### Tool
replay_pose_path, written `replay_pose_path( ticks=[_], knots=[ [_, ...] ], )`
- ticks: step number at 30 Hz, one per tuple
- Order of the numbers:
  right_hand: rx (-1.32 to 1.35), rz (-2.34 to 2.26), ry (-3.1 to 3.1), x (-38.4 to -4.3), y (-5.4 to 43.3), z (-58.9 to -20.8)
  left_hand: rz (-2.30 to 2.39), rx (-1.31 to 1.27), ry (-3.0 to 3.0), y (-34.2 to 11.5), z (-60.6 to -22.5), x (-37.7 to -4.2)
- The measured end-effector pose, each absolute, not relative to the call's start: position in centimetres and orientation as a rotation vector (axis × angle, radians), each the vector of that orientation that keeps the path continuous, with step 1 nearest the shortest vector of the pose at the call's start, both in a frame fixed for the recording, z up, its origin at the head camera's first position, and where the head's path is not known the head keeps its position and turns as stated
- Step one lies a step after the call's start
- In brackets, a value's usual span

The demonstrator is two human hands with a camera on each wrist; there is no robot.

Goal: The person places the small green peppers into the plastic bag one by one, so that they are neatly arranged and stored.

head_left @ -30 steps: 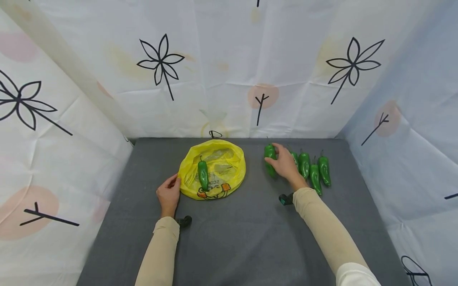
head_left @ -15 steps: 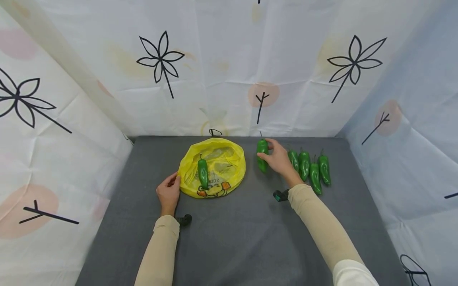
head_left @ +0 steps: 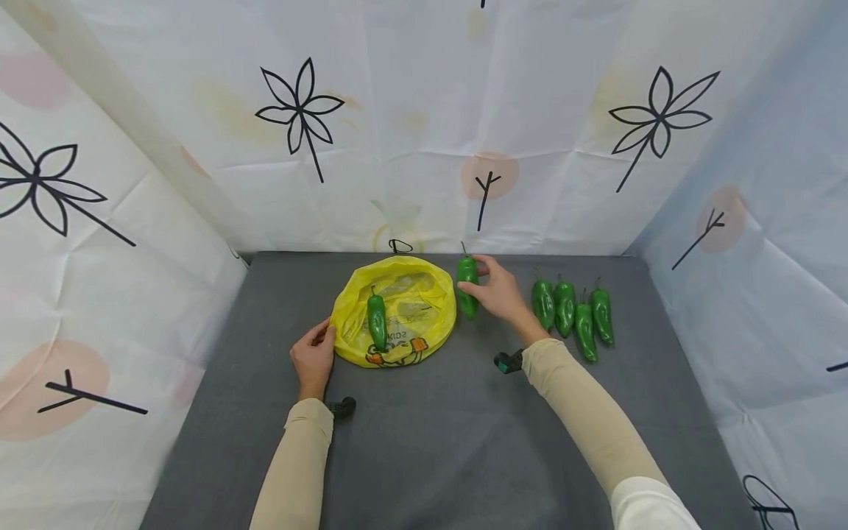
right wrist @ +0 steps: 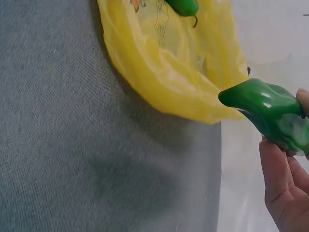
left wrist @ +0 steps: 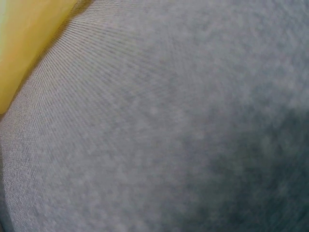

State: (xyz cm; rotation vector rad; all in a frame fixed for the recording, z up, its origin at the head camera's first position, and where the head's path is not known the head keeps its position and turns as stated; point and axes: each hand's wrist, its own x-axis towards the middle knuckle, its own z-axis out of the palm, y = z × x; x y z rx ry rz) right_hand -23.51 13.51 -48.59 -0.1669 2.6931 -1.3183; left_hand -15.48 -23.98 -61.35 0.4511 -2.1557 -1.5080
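A yellow plastic bag (head_left: 433, 335) lies spread open on the dark grey table, its rim turned up in a ring. Inside it, toward the left, rests one green pepper (head_left: 376, 321). My left hand (head_left: 313, 361) pinches the bag's left rim between thumb and fingers; in the left wrist view only a corner of the yellow bag (left wrist: 24, 43) shows. Close to the bag's right rim, my right hand (head_left: 500, 291) grips another green pepper (head_left: 467, 283), stem pointing up. The right wrist view shows thumb and fingers around this held pepper (right wrist: 268, 108), its tip toward the bag.
Several more green peppers (head_left: 564, 308) lie in a loose row on the right side of the table (head_left: 424, 449). Patterned white cloth (head_left: 397, 147) hangs behind the table and along both sides.
My right hand has carried the pepper leftward, away from the row and up to the bag's right rim. The left hand and the bag stay in place.
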Motion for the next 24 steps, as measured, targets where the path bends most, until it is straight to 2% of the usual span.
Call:
replay_pose_path(
  ticks=[24],
  knots=[
    [-0.208, -1.398, 2.567, -24.3, 8.8, -47.5, -1.496, 0.442, -2.15, -23.9, -61.3, -15.6]
  ],
)
